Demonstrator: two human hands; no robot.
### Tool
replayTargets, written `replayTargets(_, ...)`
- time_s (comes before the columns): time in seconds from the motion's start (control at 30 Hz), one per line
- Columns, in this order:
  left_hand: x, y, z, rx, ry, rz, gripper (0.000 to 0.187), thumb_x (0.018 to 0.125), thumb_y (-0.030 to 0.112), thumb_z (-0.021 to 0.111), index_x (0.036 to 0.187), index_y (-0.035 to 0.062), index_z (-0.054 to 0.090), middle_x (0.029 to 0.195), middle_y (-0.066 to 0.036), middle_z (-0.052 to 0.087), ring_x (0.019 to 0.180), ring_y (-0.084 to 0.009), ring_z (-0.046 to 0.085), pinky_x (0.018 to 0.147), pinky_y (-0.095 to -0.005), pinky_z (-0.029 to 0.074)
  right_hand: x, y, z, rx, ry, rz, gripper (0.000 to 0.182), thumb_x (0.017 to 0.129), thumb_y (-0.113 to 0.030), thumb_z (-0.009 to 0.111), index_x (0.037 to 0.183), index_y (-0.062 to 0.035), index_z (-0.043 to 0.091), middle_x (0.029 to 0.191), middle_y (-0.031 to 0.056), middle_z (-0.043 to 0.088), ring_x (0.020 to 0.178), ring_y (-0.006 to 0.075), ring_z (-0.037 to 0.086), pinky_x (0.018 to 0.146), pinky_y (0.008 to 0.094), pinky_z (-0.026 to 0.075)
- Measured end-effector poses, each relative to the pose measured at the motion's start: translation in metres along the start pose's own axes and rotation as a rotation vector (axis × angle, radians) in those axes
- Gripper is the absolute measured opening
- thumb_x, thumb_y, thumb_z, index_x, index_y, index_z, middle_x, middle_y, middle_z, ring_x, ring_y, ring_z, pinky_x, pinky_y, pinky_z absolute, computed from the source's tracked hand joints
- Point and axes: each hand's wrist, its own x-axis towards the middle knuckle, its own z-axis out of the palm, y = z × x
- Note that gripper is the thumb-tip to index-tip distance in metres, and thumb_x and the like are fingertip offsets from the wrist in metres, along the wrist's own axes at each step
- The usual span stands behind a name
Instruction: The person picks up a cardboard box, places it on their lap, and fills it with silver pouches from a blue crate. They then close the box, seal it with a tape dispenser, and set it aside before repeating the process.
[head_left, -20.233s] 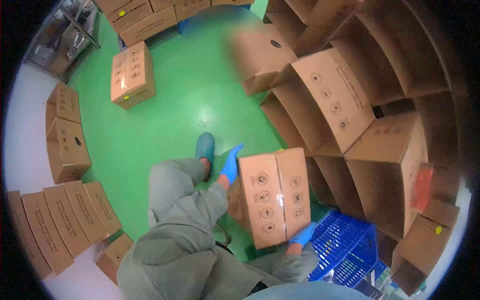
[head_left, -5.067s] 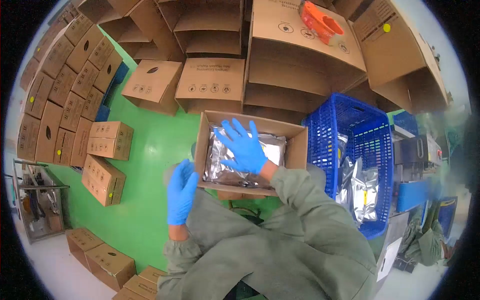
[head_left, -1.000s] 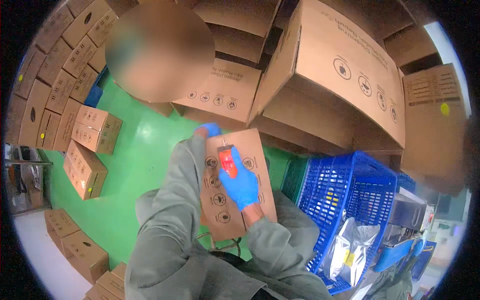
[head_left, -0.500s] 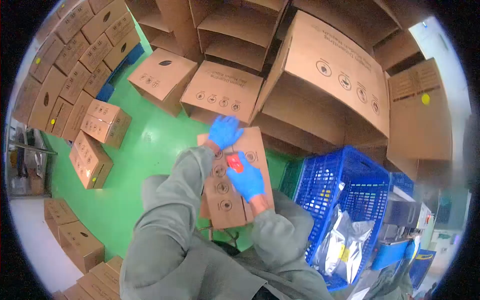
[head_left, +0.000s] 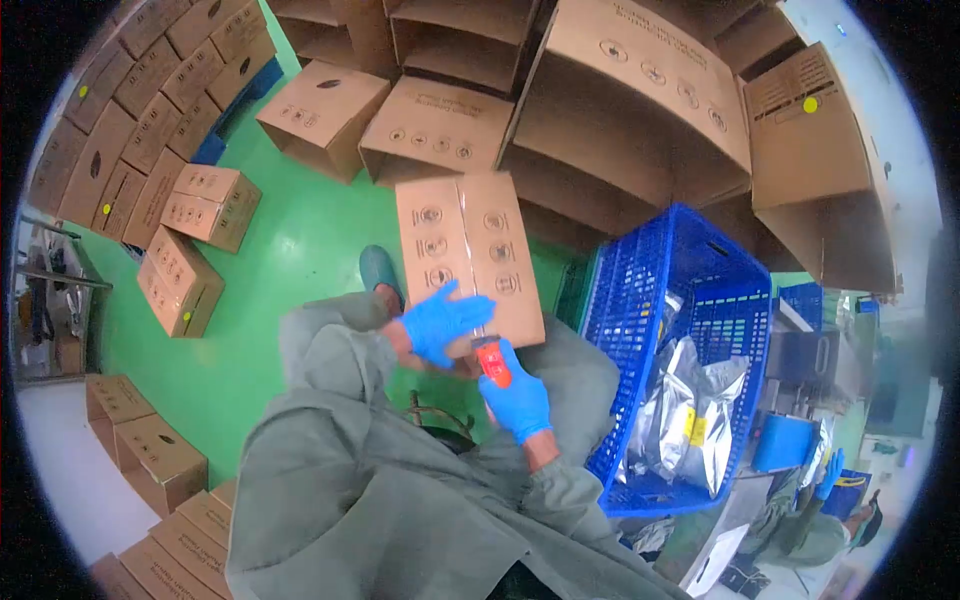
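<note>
A cardboard box (head_left: 470, 225) with a taped centre seam and printed symbols lies in front of me. My left hand (head_left: 441, 322), in a blue glove, rests with fingers spread on the near end of the box, beside the seam. Just right of it, my gloved right hand (head_left: 516, 397) is wrapped round a red tape dispenser (head_left: 492, 362). The dispenser's dark front end touches the box's near edge, by the end of the seam.
Right of my leg, a blue crate (head_left: 728, 335) holds silver pouches (head_left: 675, 425). Open boxes (head_left: 435, 125) stand ahead. Two closed boxes (head_left: 180, 280) lie on the green floor (head_left: 290, 235) at left, near stacked cartons (head_left: 150, 75). A co-worker (head_left: 815, 530) is at far right.
The view has shifted. My left hand has moved from the box's far end to its near end. The dispenser in my right hand has also come back along the seam to the near edge.
</note>
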Motion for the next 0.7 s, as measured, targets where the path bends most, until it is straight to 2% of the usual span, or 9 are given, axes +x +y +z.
replayTargets(0.07, -0.003, -0.015, 0.0, 0.003, 0.067, -0.083, 0.114, 0.056, 0.05, 0.076, 0.149, 0.0107, 0.024, 0.155, -0.008, 0.024, 0.144, -0.0235, 0.023, 0.113, -0.061, 0.014, -0.013, 0.008, 0.012, -0.011, -0.028, 0.044, 0.075, 0.08, -0.043, 0.058, 0.147, -0.0217, 0.031, 0.094, 0.0272, 0.066, 0.086, 0.0449, 0.063, 0.076, 0.0518, 0.051)
replayTargets(0.17, -0.003, -0.022, -0.01, 0.067, 0.026, -0.116, 0.117, 0.054, 0.048, 0.077, 0.15, 0.0108, 0.021, 0.157, -0.007, 0.021, 0.145, -0.023, 0.02, 0.113, -0.061, 0.013, -0.016, 0.043, 0.053, -0.085, -0.099, 0.09, 0.075, 0.079, -0.043, 0.059, 0.145, -0.0178, 0.034, 0.097, 0.0277, 0.065, 0.089, 0.0448, 0.063, 0.077, 0.0517, 0.05)
replayTargets(0.3, -0.002, -0.01, -0.01, 0.091, 0.035, -0.135, 0.113, 0.057, 0.045, 0.077, 0.15, 0.0104, 0.022, 0.156, -0.007, 0.021, 0.144, -0.0235, 0.024, 0.112, -0.0612, 0.015, 0.061, 0.032, 0.083, -0.048, 0.023, 0.021, 0.064, 0.079, -0.043, 0.059, 0.135, -0.0135, 0.046, 0.1, 0.0264, 0.065, 0.09, 0.0444, 0.063, 0.078, 0.0509, 0.051)
replayTargets(0.37, 0.008, -0.001, 0.009, 0.147, 0.143, -0.216, 0.099, 0.065, 0.04, 0.072, 0.148, 0.0095, 0.027, 0.154, -0.01, 0.027, 0.141, -0.0242, 0.028, 0.112, -0.0576, 0.021, 0.08, 0.036, 0.096, -0.06, 0.037, 0.027, 0.06, 0.079, -0.043, 0.059, 0.13, -0.0123, 0.05, 0.101, 0.0259, 0.065, 0.091, 0.0442, 0.063, 0.078, 0.0507, 0.051)
replayTargets(0.4, 0.013, 0.003, 0.027, 0.155, 0.153, -0.221, 0.099, 0.065, 0.04, 0.072, 0.148, 0.0095, 0.027, 0.154, -0.01, 0.027, 0.141, -0.0242, 0.028, 0.112, -0.0576, 0.021, 0.09, 0.042, 0.1, -0.177, -0.014, 0.035, 0.056, 0.078, -0.043, 0.059, 0.124, -0.0126, 0.055, 0.103, 0.0245, 0.065, 0.093, 0.0427, 0.063, 0.08, 0.0491, 0.051)
replayTargets(0.47, 0.009, 0.012, 0.059, 0.189, 0.287, -0.023, 0.076, 0.082, 0.034, 0.062, 0.146, 0.0066, 0.031, 0.149, -0.012, 0.034, 0.135, -0.0257, 0.037, 0.111, -0.0455, 0.029, 0.095, 0.028, 0.095, -0.279, -0.056, 0.029, 0.051, 0.077, -0.044, 0.06, 0.118, -0.013, 0.059, 0.104, 0.023, 0.065, 0.095, 0.0412, 0.063, 0.082, 0.0475, 0.052)
replayTargets(0.53, 0.007, 0.047, 0.036, -1.284, 0.207, -0.494, 0.056, 0.094, 0.027, 0.052, 0.143, 0.0033, 0.035, 0.144, -0.012, 0.042, 0.129, -0.0257, 0.043, 0.107, -0.0347, 0.034, 0.058, 0.011, 0.046, -0.296, -0.205, -0.029, 0.05, 0.078, -0.044, 0.059, 0.117, -0.0126, 0.06, 0.108, 0.0223, 0.065, 0.098, 0.0411, 0.063, 0.084, 0.0466, 0.051)
replayTargets(0.6, 0.012, 0.037, 0.083, -1.136, 0.217, -0.508, 0.051, 0.093, 0.027, 0.052, 0.137, 0.0037, 0.04, 0.137, -0.013, 0.046, 0.124, -0.0265, 0.046, 0.104, -0.0357, 0.037, 0.009, -0.011, -0.019, -0.194, -0.118, -0.121, 0.056, 0.078, -0.045, 0.062, 0.125, -0.0152, 0.058, 0.11, 0.02, 0.066, 0.1, 0.0393, 0.063, 0.087, 0.0444, 0.051)
replayTargets(0.7, 0.009, 0.051, 0.178, -0.648, 0.247, -0.56, 0.035, 0.09, 0.026, 0.055, 0.118, 0.005, 0.054, 0.118, -0.015, 0.058, 0.108, -0.0286, 0.056, 0.094, -0.0387, 0.044, -0.022, -0.042, -0.104, -0.013, 0.466, -0.446, 0.063, 0.077, -0.029, 0.07, 0.136, -0.0191, 0.05, 0.111, 0.0207, 0.064, 0.102, 0.0379, 0.063, 0.087, 0.0433, 0.05)
